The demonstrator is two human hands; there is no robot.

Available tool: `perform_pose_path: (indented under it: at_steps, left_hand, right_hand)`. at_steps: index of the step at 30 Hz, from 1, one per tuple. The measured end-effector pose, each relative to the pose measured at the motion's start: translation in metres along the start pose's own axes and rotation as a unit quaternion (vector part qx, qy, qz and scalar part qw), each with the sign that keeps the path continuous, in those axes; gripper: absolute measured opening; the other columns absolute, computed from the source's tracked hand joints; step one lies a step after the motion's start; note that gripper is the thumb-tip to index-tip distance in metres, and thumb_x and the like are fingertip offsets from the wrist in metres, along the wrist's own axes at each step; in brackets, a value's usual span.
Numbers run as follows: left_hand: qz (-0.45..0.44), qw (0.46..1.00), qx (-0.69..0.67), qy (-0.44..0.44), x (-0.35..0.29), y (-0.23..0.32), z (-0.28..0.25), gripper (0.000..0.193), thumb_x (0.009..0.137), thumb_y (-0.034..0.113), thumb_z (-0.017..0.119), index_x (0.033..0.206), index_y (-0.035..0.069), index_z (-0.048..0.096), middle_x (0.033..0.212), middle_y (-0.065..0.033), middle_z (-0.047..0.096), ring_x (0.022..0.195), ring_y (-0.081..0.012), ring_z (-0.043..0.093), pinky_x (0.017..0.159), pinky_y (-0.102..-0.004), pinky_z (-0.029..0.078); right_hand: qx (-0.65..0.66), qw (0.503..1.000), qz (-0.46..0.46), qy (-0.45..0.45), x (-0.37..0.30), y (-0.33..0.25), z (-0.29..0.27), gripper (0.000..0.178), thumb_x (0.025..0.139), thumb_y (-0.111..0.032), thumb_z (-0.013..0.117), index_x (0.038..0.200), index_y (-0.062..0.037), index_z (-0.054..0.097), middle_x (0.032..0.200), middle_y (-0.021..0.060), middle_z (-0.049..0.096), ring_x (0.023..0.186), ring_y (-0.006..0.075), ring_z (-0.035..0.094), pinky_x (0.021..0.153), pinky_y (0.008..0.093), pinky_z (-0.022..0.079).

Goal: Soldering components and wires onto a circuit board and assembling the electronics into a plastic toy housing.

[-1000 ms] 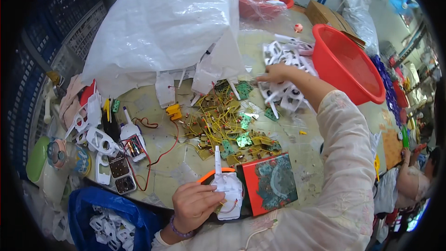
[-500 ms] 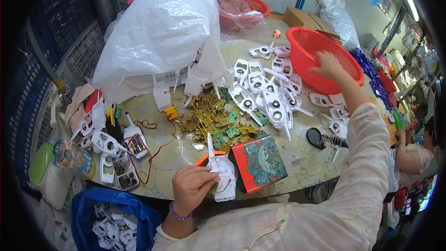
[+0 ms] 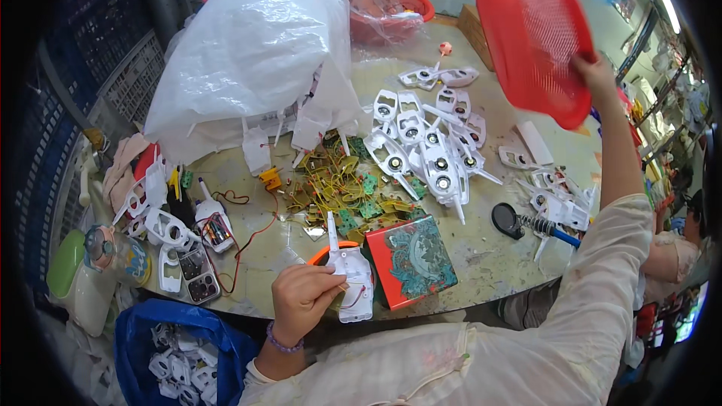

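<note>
My left hand (image 3: 304, 293), with a beaded bracelet at the wrist, is closed in a pinch at the side of a white plastic housing (image 3: 353, 282). A thin red wire and a small tan piece show by the fingertips. The housing has a long narrow stem and overlaps an orange rim (image 3: 322, 254). At the upper right, my right hand (image 3: 599, 79) grips the edge of a red perforated plastic basket (image 3: 530, 37), which is lifted and tipped on its side. Beside the housing sits a red box (image 3: 414, 259) with a worn green patterned top.
Yellow-wired green circuit boards (image 3: 342, 188) lie mid-table, left of a pile of white housings with round black parts (image 3: 432, 146). A screwdriver with a blue handle (image 3: 564, 237) lies right. Plastic sheeting (image 3: 256, 37) covers parts at the back. A blue bag (image 3: 241, 346) holds white pieces.
My right hand has taken hold of the red basket and raised it off the table, tipping it. My left hand stays at the white housing, shifted slightly left in view.
</note>
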State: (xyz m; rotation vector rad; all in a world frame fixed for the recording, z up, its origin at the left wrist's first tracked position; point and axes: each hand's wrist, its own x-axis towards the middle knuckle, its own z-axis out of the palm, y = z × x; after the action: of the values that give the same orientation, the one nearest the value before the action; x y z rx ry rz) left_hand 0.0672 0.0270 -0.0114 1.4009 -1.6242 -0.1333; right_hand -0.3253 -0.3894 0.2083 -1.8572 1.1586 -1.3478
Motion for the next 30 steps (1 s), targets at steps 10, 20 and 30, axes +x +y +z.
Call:
perform_pose_path:
  at_steps: [10, 20, 30]
  left_hand:
    - [-0.011, 1.000, 0.000, 0.004, 0.001, 0.001, -0.001, 0.012, 0.068, 0.009, 0.076, 0.078, 0.008, 0.071, 0.074, -0.0081, 0.068, 0.076, -0.0228, 0.068, 0.065, -0.0335, 0.049]
    - [-0.004, 1.000, -0.008, -0.003, 0.001, 0.000, -0.001, 0.011, 0.068, 0.011, 0.077, 0.077, 0.008, 0.072, 0.074, -0.0070, 0.068, 0.075, -0.0219, 0.068, 0.065, -0.0329, 0.049]
    - [0.003, 1.000, 0.000, -0.001, 0.003, 0.001, -0.001, 0.011, 0.068, 0.009, 0.076, 0.077, 0.009, 0.071, 0.074, -0.0072, 0.068, 0.076, -0.0218, 0.068, 0.063, -0.0329, 0.049]
  right_hand:
    - [0.556, 0.786, 0.075, 0.260, 0.073, 0.053, 0.099, 0.032, 0.096, -0.018, 0.049, 0.128, -0.0136, 0.051, 0.126, 0.0077, 0.057, 0.114, 0.0278, 0.055, 0.097, 0.0608, 0.041]
    - [0.592, 0.703, 0.187, 0.345, 0.048, 0.112, 0.150, 0.034, 0.099, -0.025, 0.043, 0.126, -0.0080, 0.052, 0.128, 0.0100, 0.056, 0.117, 0.0284, 0.054, 0.099, 0.0599, 0.039]
    - [0.542, 0.749, 0.258, 0.282, -0.028, 0.065, 0.149, 0.030, 0.099, -0.023, 0.041, 0.120, -0.0060, 0.054, 0.122, 0.0104, 0.059, 0.109, 0.0270, 0.059, 0.096, 0.0497, 0.046]
